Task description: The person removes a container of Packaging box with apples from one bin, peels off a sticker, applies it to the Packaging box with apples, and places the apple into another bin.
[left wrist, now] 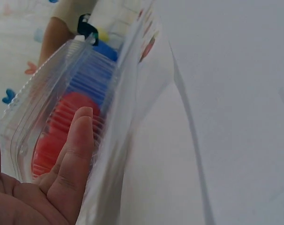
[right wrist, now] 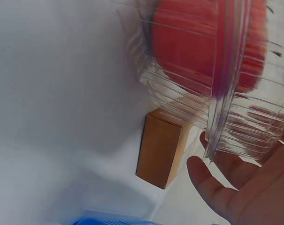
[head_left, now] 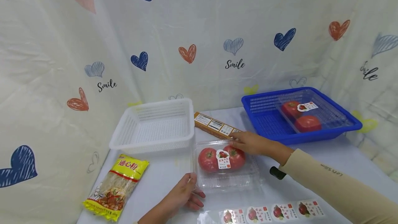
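Observation:
A clear plastic clamshell box holds two red tomatoes, with a printed label on its lid. My right hand holds the box by its back right corner. In the right wrist view, that hand's thumb and fingers lie at the box's ridged rim. My left hand is at the front left corner, its fingers extended beside the box; whether they touch it I cannot tell. In the left wrist view, the tomatoes show through the plastic behind those fingers.
A white basket stands back left, a yellow pasta bag before it. An orange-brown carton lies behind the box. The blue basket at right holds another labelled tomato box. A label strip lies in front.

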Demonstrator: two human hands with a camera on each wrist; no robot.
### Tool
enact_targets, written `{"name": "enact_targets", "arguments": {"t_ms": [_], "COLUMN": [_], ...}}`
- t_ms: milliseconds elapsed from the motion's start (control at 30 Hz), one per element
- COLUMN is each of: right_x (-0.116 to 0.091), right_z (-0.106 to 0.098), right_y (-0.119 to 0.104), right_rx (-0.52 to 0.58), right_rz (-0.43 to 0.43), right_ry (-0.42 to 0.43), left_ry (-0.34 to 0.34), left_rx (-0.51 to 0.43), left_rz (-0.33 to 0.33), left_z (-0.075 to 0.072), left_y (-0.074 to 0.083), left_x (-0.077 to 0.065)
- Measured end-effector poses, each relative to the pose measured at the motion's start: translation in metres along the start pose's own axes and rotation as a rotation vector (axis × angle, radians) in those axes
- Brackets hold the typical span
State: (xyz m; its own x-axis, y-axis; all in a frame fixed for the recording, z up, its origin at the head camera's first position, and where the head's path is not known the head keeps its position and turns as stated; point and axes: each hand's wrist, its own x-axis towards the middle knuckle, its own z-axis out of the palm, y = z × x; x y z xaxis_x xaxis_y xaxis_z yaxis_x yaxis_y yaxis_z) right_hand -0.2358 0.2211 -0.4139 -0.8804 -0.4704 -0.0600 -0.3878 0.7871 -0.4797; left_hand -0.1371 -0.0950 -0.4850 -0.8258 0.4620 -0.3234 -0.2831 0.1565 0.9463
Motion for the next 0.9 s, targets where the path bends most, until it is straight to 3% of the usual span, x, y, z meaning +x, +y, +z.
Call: {"name": "enact_targets", "arguments": {"t_ms": [167,400,533,900], "right_x": [0.000,-0.010,-0.021,-0.052], "right_z": [-0.003,-0.004,-0.002,-0.001], "right_y": [-0.001,-0.008,-0.010,-0.019], "right_rx": [-0.011,-0.109,-0.146,-0.073], "right_rz": [0.029,0.025,0.080,0.225], "right_ry": [-0.023,-0.037,-0.046,-0.013], "left_ry": [-0.012,0.061,0.090,0.126], "left_rx": [-0.043,-0.106,-0.151,-0.332], "left_rz": [0.016,0.033,0.061,0.116], "left_z": [0.002,-0.004,-0.009,-0.013], "left_y": [0.005,0.013,0.015,0.017], "left_x": [0.001,0.007,0.014,0.027]}}
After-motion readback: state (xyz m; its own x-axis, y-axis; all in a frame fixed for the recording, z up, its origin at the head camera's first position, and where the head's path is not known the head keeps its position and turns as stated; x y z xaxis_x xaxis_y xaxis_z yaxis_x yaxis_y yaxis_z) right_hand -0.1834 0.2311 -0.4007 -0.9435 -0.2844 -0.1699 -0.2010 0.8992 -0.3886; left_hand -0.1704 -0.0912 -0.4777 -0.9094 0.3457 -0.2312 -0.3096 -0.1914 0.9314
